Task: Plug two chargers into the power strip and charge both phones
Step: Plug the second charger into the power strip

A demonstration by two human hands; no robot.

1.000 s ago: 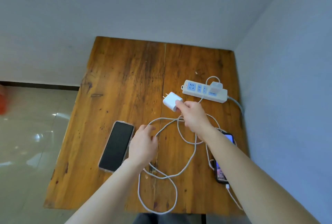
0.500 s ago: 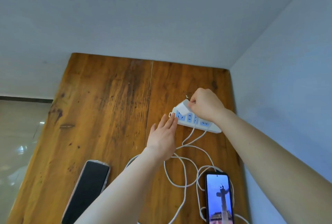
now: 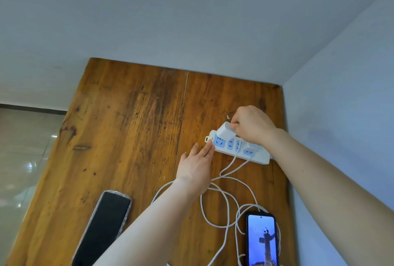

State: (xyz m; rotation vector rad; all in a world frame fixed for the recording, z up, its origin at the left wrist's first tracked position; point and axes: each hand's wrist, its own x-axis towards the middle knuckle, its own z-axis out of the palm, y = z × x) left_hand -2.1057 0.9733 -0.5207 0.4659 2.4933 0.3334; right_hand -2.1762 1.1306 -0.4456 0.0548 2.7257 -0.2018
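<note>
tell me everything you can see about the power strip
The long white plastic power strip lies flat near the right edge of the brown wooden table, angled slightly. Its sockets have light blue faces, and a small red mark sits at its left end. One white charger is already plugged in near its right end. The right hand holds a second white charger block tilted at the leftmost socket. The left hand steadies the strip's left end with its fingertips.
</note>
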